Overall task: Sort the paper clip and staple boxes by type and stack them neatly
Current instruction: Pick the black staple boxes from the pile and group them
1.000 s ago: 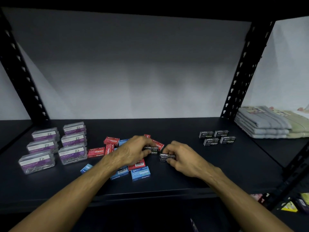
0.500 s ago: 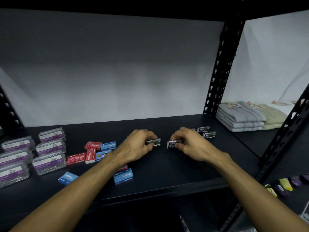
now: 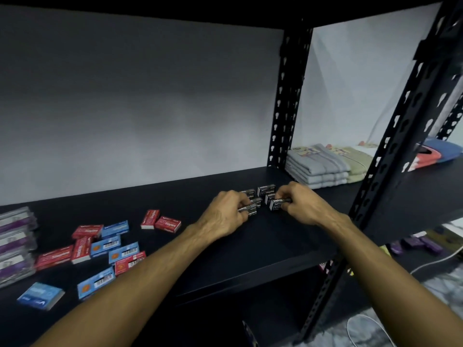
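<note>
My left hand (image 3: 224, 214) pinches a black staple box (image 3: 250, 210) and my right hand (image 3: 302, 204) pinches another black staple box (image 3: 276, 205). Both boxes sit low at the group of black staple boxes (image 3: 266, 190) on the dark shelf (image 3: 250, 246). Red staple boxes (image 3: 167, 222) and blue staple boxes (image 3: 116, 227) lie scattered at the left. Clear paper clip boxes with purple labels (image 3: 15, 244) stand stacked at the far left edge.
Folded towels (image 3: 320, 164) lie on the neighbouring shelf past the black perforated upright (image 3: 288, 101). A second upright (image 3: 390, 151) stands at the right front. Small purple items (image 3: 416, 242) sit on a lower shelf at the right.
Both hands carried their black boxes right and away from the mixed pile, up to the black group. The camera turned right, so the paper clip boxes slid toward the left edge.
</note>
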Tool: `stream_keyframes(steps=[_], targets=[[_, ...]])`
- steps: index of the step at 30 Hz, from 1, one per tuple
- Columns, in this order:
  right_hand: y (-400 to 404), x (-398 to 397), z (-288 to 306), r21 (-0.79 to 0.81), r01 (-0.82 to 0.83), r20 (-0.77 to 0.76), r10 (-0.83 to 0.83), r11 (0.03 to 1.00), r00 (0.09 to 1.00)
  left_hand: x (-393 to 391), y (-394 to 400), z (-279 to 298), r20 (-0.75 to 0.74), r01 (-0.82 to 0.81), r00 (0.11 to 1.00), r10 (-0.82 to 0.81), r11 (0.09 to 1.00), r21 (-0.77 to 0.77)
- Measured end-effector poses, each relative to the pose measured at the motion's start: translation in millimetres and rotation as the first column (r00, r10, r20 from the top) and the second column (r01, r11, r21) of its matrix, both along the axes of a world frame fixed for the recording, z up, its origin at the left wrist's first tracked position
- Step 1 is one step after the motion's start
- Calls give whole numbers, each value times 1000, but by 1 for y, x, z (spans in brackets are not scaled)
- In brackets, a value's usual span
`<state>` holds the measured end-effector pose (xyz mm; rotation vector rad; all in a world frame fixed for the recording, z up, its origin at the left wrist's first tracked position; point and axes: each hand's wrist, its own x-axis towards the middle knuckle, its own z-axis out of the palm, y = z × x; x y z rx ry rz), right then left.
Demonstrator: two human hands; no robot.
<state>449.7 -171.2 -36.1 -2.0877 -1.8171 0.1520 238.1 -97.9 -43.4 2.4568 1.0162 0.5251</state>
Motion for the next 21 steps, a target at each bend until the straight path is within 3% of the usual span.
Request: stream_keyframes(steps=[21], targets=[[2,20,-18,-43,-31,3,32,999,999,36,-7,-17,-30,4,1000,-4,1000,-10]])
